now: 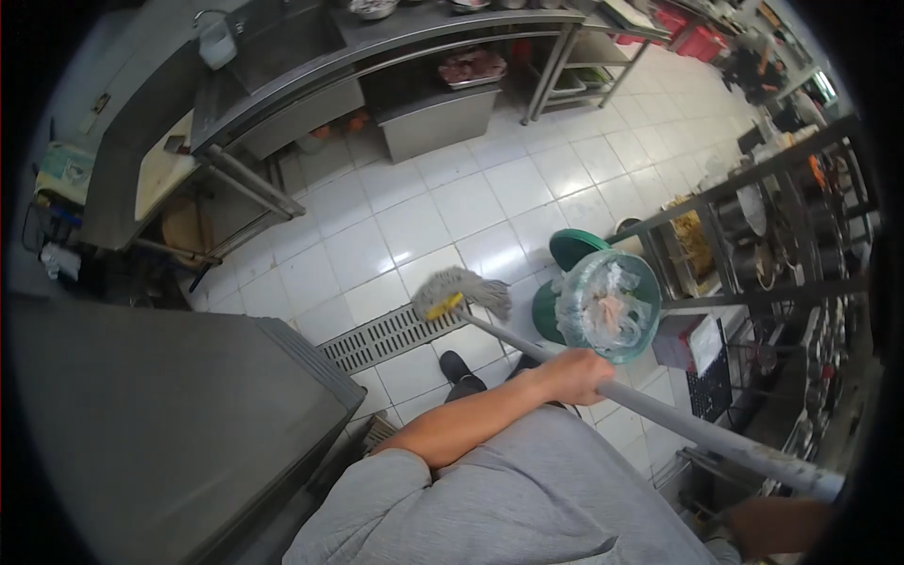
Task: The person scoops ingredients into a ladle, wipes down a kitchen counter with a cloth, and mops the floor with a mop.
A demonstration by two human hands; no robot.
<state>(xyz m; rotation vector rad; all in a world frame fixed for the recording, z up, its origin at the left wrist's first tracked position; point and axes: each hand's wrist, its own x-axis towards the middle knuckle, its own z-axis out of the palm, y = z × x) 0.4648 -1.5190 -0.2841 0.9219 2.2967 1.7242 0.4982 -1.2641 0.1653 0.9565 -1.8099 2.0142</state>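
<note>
My left hand [574, 377] is closed around the grey handle [697, 424] of a mop, partway along its length. The handle slants from the lower right toward the floor. At its far end, a yellow clamp [446, 306] holds the grey string mop head [466, 285], which rests on the tiles beside and partly over a metal floor drain [377, 341]. My right arm, with what shows of my right hand [796, 524], is at the dim lower right edge near the handle's upper end. Its fingers are not discernible.
A green bin [546, 311] lined with a plastic bag stands right of the mop, its green lid [576, 247] behind it. Metal shelving [763, 297] runs along the right. A large grey metal cabinet [179, 395] is at left. A steel counter [405, 36] and sink line the back.
</note>
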